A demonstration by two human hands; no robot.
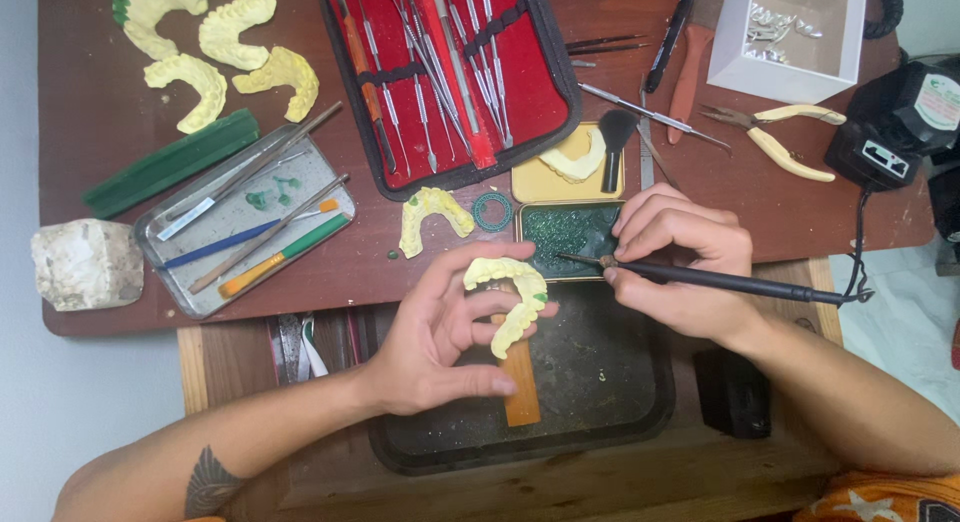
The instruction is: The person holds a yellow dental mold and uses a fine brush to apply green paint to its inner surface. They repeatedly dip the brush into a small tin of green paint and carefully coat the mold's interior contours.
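Two bare forearms, no sleeves, no watch, no rings or gloves seen. Left hand (pixel 440 342): dark tattoo on the forearm near the elbow, fan or wing shape with fine lines. Right hand (pixel 680 272): forearm unmarked. Orange patterned cloth with pale star shapes at bottom right corner, by the right elbow

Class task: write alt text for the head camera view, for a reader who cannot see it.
A person's left hand holds a yellow dental cast above a dark tray, while the right hand holds a black corded tool with its tip over a tin of green wax. More casts and a red instrument case lie on the brown table.
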